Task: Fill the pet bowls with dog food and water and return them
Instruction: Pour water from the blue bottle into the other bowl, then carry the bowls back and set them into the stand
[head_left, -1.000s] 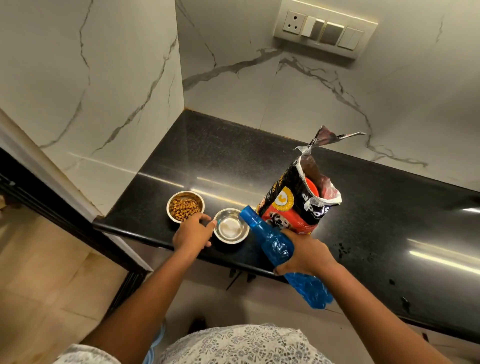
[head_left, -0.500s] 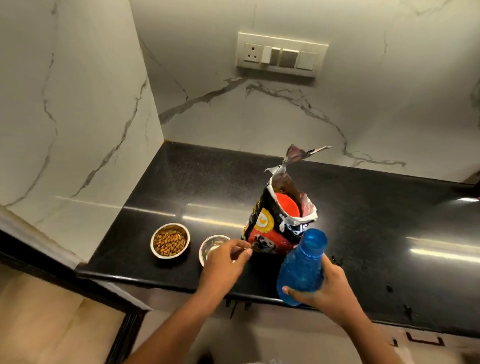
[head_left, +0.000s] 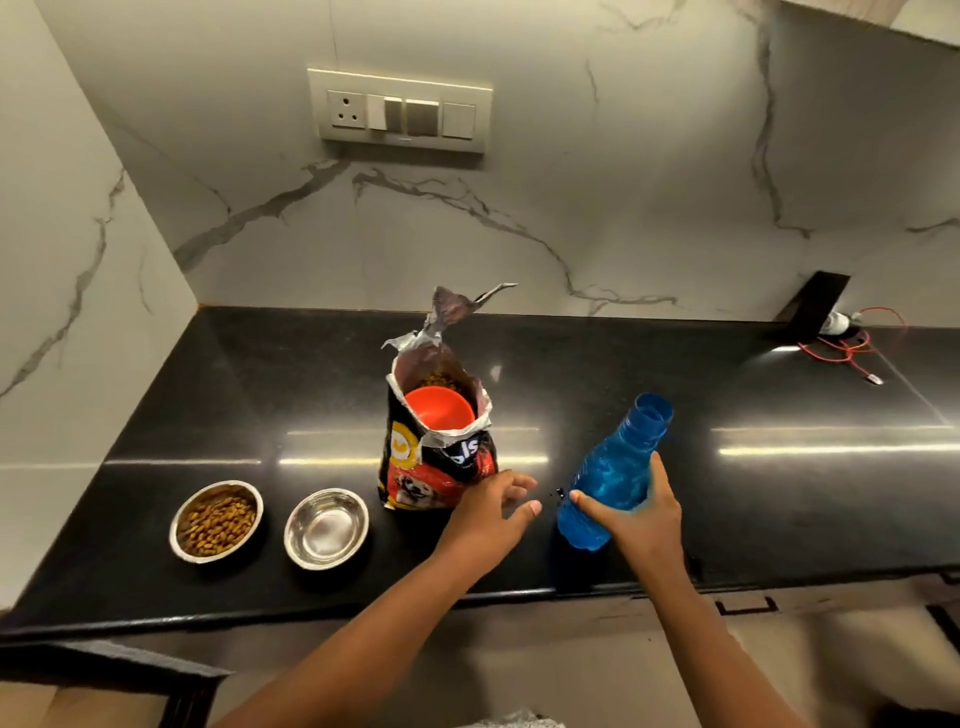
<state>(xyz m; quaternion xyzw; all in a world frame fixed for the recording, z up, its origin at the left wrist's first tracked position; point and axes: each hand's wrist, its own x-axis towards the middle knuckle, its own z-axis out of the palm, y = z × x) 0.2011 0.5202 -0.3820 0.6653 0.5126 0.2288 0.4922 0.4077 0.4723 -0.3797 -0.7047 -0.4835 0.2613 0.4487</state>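
A single head-worn wide-angle view looks forward and down from above the near edge of the counter (head_left: 260, 389), facing the marble wall (head_left: 571, 208), close to both forearms.

A glossy black stone counter (head_left: 727, 509) runs along a marble-veined wall and into the left corner. Near its front edge on the left, two steel bowls sit side by side: the left bowl (head_left: 216, 521) holds brown kibble, and the right bowl (head_left: 326, 527) shows a shiny inside. Just right of them an opened dog food bag (head_left: 434, 457) stands upright, and red wires (head_left: 847, 348) lie at the far right by the wall.
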